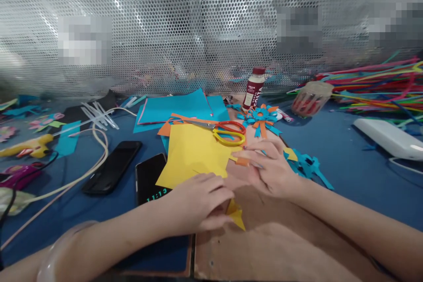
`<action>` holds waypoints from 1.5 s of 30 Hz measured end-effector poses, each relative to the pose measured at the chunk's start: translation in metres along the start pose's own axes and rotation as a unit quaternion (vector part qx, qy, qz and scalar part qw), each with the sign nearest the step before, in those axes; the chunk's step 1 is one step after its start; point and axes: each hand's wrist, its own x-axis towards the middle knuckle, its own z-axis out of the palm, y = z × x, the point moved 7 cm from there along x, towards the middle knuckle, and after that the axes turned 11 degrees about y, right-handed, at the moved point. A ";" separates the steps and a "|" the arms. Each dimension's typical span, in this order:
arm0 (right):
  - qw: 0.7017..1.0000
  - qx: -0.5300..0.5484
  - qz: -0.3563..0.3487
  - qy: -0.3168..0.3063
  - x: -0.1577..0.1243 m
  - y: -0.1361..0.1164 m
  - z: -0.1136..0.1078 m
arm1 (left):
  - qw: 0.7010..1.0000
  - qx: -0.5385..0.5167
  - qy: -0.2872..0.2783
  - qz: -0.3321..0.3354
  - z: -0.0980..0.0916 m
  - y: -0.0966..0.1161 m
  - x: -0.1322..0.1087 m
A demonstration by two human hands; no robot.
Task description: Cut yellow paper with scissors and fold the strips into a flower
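Note:
My left hand [198, 200] rests on the brown board [271, 246], fingers curled over a small folded yellow paper piece [237, 216]. My right hand [269, 169] lies just right of it, fingertips pinching a small orange paper scrap [242, 161] at the edge of a large yellow sheet [194, 154]. Scissors with red and yellow handles [224, 132] lie on that sheet, beyond both hands. A blue and orange paper flower [261, 118] sits behind the right hand.
Two phones [112, 166] [150, 178] lie left of the yellow sheet. A yellow glue gun [29, 146] and cable sit far left. Blue sheets [175, 108], a bottle [253, 88], a plastic container [310, 97], pipe cleaners [380, 83] and a white device [390, 137] stand beyond. A perforated metal screen [198, 26] closes the back.

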 end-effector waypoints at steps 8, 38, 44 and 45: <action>0.999 -0.020 -0.033 -0.030 -0.006 -0.001 0.018 | 0.998 -0.058 0.008 -0.002 0.007 0.001 0.007; 0.998 0.035 -0.045 0.038 -0.013 -0.001 0.004 | 0.889 -0.344 0.082 -0.291 -0.007 -0.031 -0.011; 0.980 0.138 0.141 -0.035 0.006 -0.012 0.003 | 0.840 -0.402 0.146 -0.335 -0.005 -0.039 -0.009; 0.967 0.165 0.175 -0.078 0.007 -0.016 0.008 | 0.831 -0.412 0.146 -0.345 -0.003 -0.040 -0.009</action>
